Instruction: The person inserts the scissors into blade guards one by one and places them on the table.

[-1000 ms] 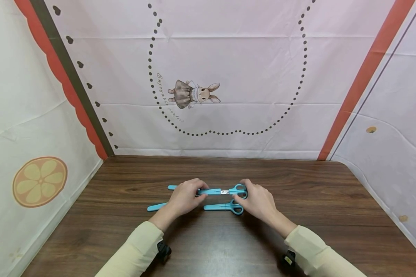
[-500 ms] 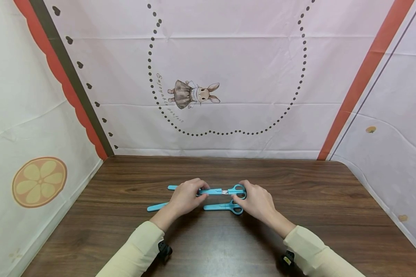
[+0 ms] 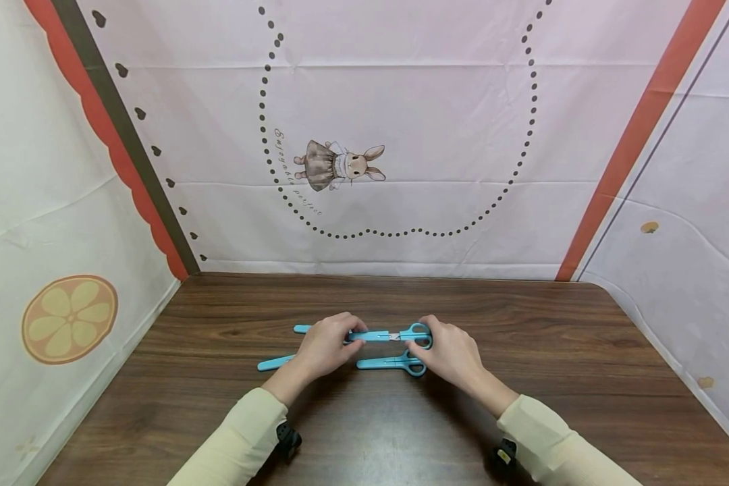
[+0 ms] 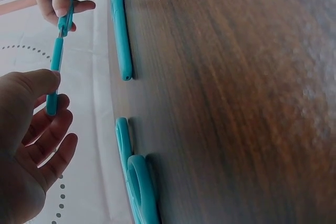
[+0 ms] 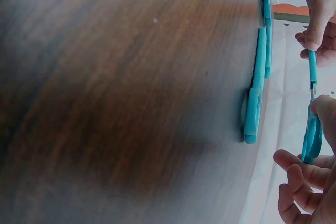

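Observation:
A pair of light-blue scissors point(image 3: 414, 332) is held up between both hands, with a short strip of bare metal blade point(image 3: 394, 337) showing between its handles and its light-blue blade cover point(image 3: 373, 336). My left hand point(image 3: 328, 344) pinches the cover between thumb and fingers, clearest in the left wrist view, where the cover point(image 4: 56, 59) points up toward the other hand. By the handle loops, my right hand point(image 3: 452, 351) grips the scissors; in the right wrist view its thumb and fingers hold the loops point(image 5: 313, 135), the other fingers loosely bent.
Below the held pair, another light-blue scissors point(image 3: 389, 363) lies covered on the brown wooden table point(image 3: 376, 432). Left of it, more light-blue scissors point(image 3: 273, 363) lie partly hidden by the left arm. A light-blue tip point(image 3: 302, 329) shows behind the left hand. Printed cloth point(image 3: 413, 135) hangs around the table.
Compared with a second ago, the right hand and the handles have shifted slightly left, and the strip of bare blade looks a little shorter. Over the last half second almost nothing moves.

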Action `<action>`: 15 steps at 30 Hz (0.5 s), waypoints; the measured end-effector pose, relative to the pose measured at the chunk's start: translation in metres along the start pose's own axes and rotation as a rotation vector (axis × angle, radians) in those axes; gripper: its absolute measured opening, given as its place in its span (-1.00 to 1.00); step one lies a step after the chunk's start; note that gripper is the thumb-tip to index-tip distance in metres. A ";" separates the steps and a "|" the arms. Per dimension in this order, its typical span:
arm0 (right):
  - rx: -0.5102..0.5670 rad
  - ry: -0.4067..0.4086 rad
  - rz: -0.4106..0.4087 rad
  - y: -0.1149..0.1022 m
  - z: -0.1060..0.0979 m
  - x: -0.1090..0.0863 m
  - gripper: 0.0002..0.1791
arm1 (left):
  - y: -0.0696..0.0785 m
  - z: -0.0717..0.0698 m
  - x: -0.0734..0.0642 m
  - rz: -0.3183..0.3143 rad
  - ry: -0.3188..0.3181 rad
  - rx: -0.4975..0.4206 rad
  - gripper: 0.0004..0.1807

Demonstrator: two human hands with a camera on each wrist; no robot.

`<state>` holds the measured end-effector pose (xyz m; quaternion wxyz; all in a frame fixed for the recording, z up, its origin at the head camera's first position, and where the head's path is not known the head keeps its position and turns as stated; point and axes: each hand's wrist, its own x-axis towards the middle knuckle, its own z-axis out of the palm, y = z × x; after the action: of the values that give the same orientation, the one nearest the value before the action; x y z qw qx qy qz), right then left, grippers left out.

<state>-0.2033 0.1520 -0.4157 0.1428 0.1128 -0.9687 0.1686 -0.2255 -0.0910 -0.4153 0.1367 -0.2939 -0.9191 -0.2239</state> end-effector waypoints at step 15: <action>0.002 -0.007 0.006 0.000 0.000 0.000 -0.50 | 0.001 0.000 0.001 0.006 0.002 0.003 -0.85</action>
<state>-0.2035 0.1523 -0.4154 0.1387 0.1106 -0.9694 0.1695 -0.2254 -0.0900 -0.4147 0.1385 -0.2965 -0.9184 -0.2224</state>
